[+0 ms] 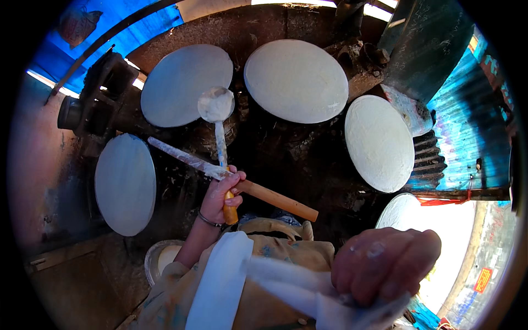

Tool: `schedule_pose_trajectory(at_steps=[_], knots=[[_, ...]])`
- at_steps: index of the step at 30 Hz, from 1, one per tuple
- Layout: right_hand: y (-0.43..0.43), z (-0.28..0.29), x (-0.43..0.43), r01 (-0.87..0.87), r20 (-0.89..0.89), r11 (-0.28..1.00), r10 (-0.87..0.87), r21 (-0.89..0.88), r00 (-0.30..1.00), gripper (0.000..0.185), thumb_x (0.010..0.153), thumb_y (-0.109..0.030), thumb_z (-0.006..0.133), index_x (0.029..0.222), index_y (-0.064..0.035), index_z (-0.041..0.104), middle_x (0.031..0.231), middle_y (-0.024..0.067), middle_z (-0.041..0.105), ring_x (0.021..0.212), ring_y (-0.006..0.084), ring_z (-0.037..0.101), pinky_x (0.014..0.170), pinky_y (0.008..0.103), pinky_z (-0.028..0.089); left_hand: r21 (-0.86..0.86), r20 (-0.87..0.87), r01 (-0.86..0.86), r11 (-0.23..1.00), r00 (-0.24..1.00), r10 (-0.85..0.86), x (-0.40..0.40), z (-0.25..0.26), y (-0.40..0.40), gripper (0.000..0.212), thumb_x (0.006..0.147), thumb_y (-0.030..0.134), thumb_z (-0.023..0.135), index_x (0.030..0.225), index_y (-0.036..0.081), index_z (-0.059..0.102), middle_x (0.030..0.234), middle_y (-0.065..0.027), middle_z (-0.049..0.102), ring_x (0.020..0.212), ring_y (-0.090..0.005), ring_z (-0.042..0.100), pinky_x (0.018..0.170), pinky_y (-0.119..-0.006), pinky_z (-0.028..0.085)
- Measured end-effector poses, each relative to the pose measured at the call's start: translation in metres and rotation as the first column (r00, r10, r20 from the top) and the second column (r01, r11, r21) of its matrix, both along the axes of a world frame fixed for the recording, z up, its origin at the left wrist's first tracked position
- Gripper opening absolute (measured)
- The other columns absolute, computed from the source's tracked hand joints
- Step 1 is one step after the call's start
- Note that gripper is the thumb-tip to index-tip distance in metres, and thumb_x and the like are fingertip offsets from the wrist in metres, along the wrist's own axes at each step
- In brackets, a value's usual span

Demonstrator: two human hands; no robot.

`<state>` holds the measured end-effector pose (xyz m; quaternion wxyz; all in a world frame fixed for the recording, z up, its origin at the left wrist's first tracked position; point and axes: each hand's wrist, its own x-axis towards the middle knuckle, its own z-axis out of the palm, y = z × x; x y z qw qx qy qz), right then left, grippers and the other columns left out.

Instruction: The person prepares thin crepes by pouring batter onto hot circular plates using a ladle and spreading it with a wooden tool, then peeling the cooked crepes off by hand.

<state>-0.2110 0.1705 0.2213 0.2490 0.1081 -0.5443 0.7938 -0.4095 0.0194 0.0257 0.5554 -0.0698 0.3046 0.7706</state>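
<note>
In front of my body, my left hand point(222, 196) grips a ladle point(230, 212) by its yellow handle. The same hand holds a flat wooden stick point(276, 195) crosswise, and its far half is smeared with white paste. White residue coats the ladle's round bowl, which overlaps the edge of a pale oval-looking disc point(185, 84). Raised close to the camera at lower right, my right hand point(383, 264) is closed on a white cloth point(297, 280), blurred in places. A white strip of cloth point(218, 280) hangs down my front; whether the two join is unclear.
Several more white discs curve around me: one at left point(126, 185), one at the back point(296, 81), others at right point(379, 143). A pan with pale contents point(152, 264) stands by my left elbow. Hollow blocks point(107, 86) and blue corrugated sheeting point(470, 140) flank the area.
</note>
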Motion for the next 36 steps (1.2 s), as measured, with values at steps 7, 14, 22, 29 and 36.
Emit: schedule_pose_trajectory(at_steps=[7,14,22,29,36], knots=[[-0.003,-0.006,0.004,-0.175,-0.175,0.984,0.168,-0.024,0.97,0.016,0.087,-0.011,0.056,0.078,0.0017,0.055,0.07,0.0151,0.059,0.057,0.0219,0.057,0.055,0.0304,0.048,-0.053,-0.054,-0.015,0.999,0.998,0.012,0.019,0.009,0.011,0.013,0.09,0.007,0.056,0.099,0.013,0.049,0.092,-0.0023,0.057,0.061,-0.003,0.043,0.041,-0.014,0.035],[0.018,-0.016,0.015,-0.268,-0.23,0.963,0.258,-0.016,0.938,0.014,0.086,-0.011,0.058,0.082,0.002,0.056,0.072,0.0147,0.059,0.057,0.0214,0.057,0.055,0.0299,0.047,-0.052,-0.06,-0.031,0.998,0.998,0.028,0.033,0.015,0.049,0.018,0.087,0.006,0.059,0.099,0.012,0.048,0.091,-0.0036,0.058,0.063,-0.0029,0.044,0.041,-0.014,0.035],[0.046,-0.017,0.019,-0.321,-0.271,0.947,0.301,-0.031,0.914,0.014,0.085,-0.012,0.059,0.086,0.0023,0.057,0.074,0.0141,0.059,0.058,0.0208,0.057,0.055,0.0295,0.047,-0.099,-0.071,-0.035,0.995,0.997,0.028,0.044,0.02,0.073,0.015,0.089,0.005,0.057,0.099,0.012,0.049,0.091,-0.0034,0.057,0.06,-0.0022,0.044,0.04,-0.014,0.034],[0.066,-0.02,0.038,-0.335,-0.294,0.941,0.308,-0.045,0.905,0.015,0.084,-0.012,0.061,0.089,0.0025,0.058,0.076,0.0136,0.059,0.059,0.0202,0.056,0.056,0.0291,0.047,-0.145,-0.107,-0.008,0.989,0.994,-0.007,0.059,0.026,0.102,0.012,0.09,0.006,0.055,0.099,0.012,0.049,0.091,-0.0026,0.057,0.061,-0.0022,0.044,0.039,-0.014,0.033],[0.088,-0.027,0.038,-0.327,-0.288,0.943,0.297,-0.06,0.91,0.018,0.083,-0.012,0.063,0.092,0.0028,0.059,0.078,0.0132,0.059,0.059,0.0197,0.056,0.056,0.0287,0.047,-0.112,-0.083,-0.024,0.993,0.996,0.015,0.061,0.022,0.113,0.013,0.089,0.006,0.056,0.099,0.012,0.049,0.091,-0.003,0.059,0.059,-0.0018,0.044,0.04,-0.013,0.033]])
